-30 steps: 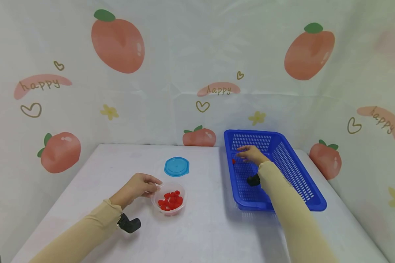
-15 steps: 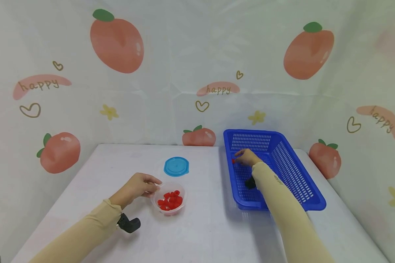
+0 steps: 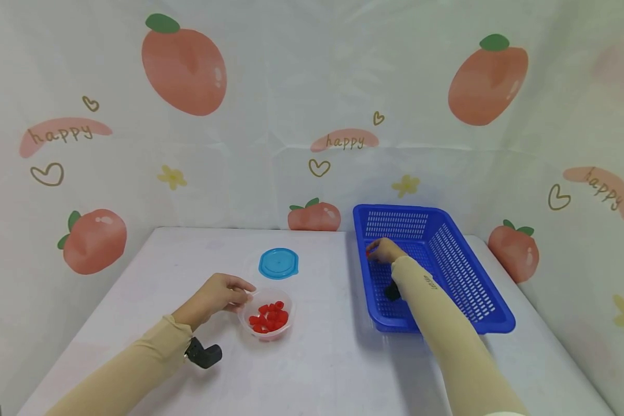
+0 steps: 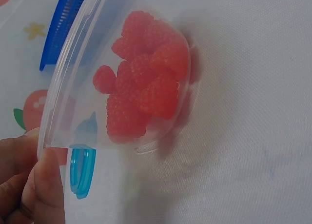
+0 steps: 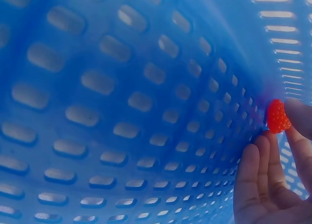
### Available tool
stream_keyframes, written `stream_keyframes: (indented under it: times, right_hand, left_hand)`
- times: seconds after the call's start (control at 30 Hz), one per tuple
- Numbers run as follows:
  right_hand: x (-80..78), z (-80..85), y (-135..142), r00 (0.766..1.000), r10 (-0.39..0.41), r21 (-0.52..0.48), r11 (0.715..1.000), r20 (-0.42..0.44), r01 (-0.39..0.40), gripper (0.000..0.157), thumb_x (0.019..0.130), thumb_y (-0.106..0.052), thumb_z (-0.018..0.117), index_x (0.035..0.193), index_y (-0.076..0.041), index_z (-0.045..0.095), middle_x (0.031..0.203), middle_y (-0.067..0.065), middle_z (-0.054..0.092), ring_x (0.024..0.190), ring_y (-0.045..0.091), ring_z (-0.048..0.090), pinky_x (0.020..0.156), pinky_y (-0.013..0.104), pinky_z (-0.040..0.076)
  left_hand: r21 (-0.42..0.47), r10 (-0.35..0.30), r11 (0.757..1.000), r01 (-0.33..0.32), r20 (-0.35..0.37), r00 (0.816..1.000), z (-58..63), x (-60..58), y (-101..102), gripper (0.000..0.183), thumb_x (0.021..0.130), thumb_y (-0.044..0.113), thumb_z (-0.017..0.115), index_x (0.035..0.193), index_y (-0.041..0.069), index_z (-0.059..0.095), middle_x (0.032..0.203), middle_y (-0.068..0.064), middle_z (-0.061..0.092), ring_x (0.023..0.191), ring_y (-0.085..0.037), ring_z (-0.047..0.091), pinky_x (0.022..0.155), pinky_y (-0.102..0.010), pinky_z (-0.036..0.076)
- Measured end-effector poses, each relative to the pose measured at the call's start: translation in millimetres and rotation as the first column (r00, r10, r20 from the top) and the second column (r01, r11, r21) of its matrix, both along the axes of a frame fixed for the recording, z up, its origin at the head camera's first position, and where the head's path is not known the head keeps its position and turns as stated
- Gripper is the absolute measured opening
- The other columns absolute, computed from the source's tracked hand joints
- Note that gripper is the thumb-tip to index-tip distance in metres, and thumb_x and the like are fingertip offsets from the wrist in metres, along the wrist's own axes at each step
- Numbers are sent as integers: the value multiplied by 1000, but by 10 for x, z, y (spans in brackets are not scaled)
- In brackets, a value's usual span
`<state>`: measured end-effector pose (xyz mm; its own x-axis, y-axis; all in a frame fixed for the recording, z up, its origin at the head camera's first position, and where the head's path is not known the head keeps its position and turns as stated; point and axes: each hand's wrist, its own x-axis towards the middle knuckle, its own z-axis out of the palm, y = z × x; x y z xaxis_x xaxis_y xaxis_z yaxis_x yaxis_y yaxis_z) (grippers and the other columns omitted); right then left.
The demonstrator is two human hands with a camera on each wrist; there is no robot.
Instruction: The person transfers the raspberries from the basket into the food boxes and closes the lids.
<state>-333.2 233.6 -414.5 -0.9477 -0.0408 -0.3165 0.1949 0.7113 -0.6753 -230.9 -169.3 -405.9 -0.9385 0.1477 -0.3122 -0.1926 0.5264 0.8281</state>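
Observation:
My left hand point(image 3: 222, 293) pinches the rim of a small clear plastic bowl point(image 3: 259, 299) between thumb and fingers. Several red raspberries point(image 4: 144, 75) lie inside the bowl, which stands on the white table. My right hand point(image 3: 387, 252) is down inside a blue plastic basket point(image 3: 375, 312), beside its left wall. In the right wrist view a single raspberry point(image 5: 277, 116) sits between the thumb and a fingertip, close to the basket's slotted surface. The other fingers reach along the basket below it.
A blue lid point(image 3: 279, 263) lies flat on the table point(image 3: 322, 358) behind the bowl. A fruit-printed white cloth point(image 3: 270, 86) hangs behind the table. Black wrist cameras sit under both wrists; the right one point(image 3: 392, 290) hangs inside the basket.
My right hand has moved left and down in the basket to the raspberry, and its thumb and finger have closed around it. The left hand and bowl have stayed put.

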Motion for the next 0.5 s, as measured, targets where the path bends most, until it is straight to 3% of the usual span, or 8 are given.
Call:
stream_keyframes:
  times: [0.27,0.5]
  right_hand:
    - [38,11,-34,1000,16,3,1000,-9,-15,13,86,2,64,99,4,61,98,12,61,95,25,60,86,36,55]
    - [84,100,-13,1000,0,-22,1000,13,0,18,85,0,66,103,3,64,103,13,64,95,24,62,85,34,55]
  left_hand:
    - [-5,3,1000,-3,4,1000,0,-1,-3,26,87,11,70,111,0,69,90,-10,66,70,-18,61,68,-27,59]
    - [0,3,1000,-3,4,1000,-18,-14,-5,26,87,11,70,110,1,69,87,-9,64,70,-18,61,68,-27,59]
